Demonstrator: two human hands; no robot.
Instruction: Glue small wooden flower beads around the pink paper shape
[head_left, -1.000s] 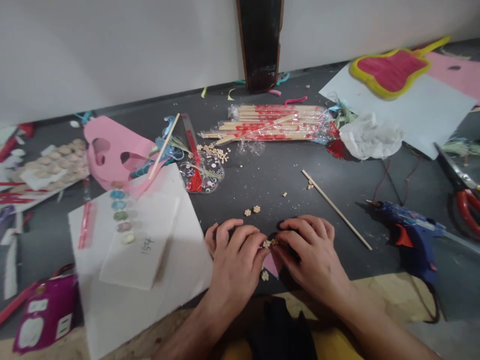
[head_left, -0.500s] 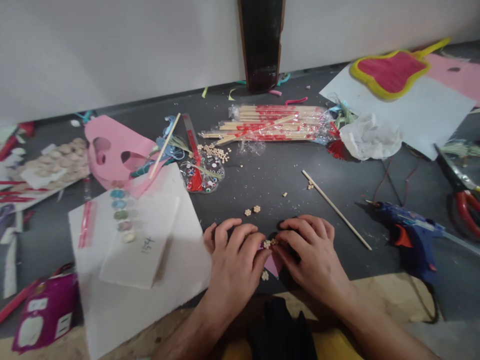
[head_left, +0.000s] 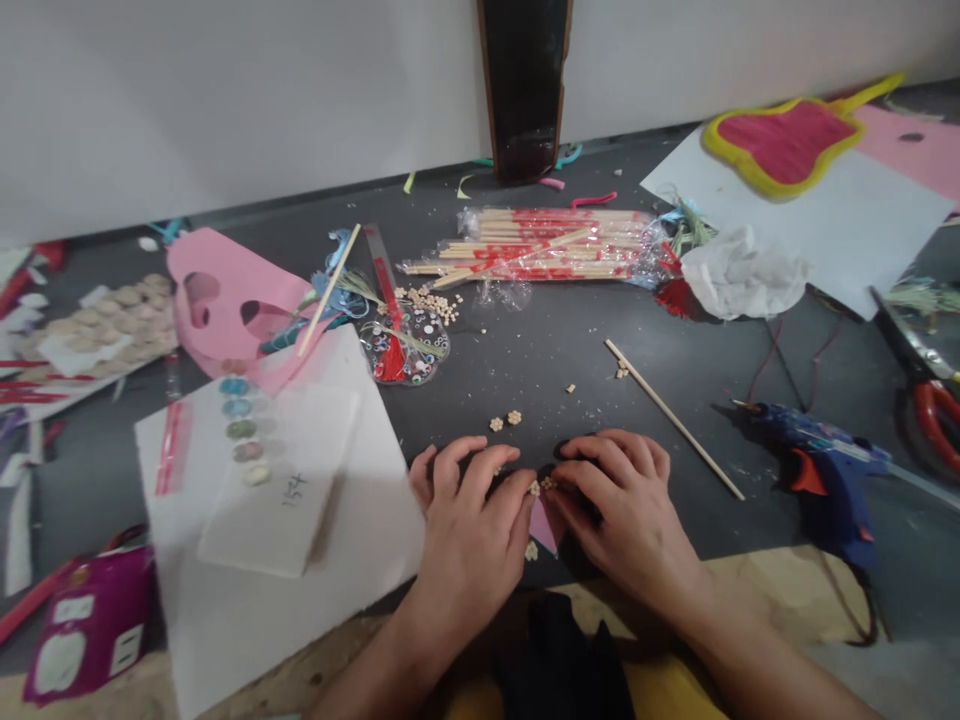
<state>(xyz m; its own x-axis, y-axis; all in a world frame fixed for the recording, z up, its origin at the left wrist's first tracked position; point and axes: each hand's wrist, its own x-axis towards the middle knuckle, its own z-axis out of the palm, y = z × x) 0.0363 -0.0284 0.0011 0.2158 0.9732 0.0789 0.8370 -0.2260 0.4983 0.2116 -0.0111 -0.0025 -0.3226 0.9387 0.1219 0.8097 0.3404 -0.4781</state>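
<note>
My left hand (head_left: 469,520) and my right hand (head_left: 622,500) meet at the front of the dark table top (head_left: 480,370), their fingertips curled over a small pink paper piece (head_left: 544,525). Tiny wooden flower beads (head_left: 538,485) sit at the fingertips, and a loose one (head_left: 531,551) lies just below the pink tip. Most of the paper is hidden under my fingers, with something dark showing beneath my right hand. Two more wooden flowers (head_left: 505,420) lie on the table just beyond my left hand.
A wooden skewer (head_left: 671,418) lies right of my hands, beside a blue glue gun (head_left: 821,465). A white paper sheet (head_left: 352,500) lies left. Farther back are bagged chopsticks (head_left: 540,245), a pink cut-out (head_left: 225,300), a clear tray of beads and googly eyes (head_left: 405,345), and red-handled scissors (head_left: 930,420).
My left fingers have shifted slightly right over the pink piece, covering a little more of it. My right hand and the objects on the table stay almost unmoved.
</note>
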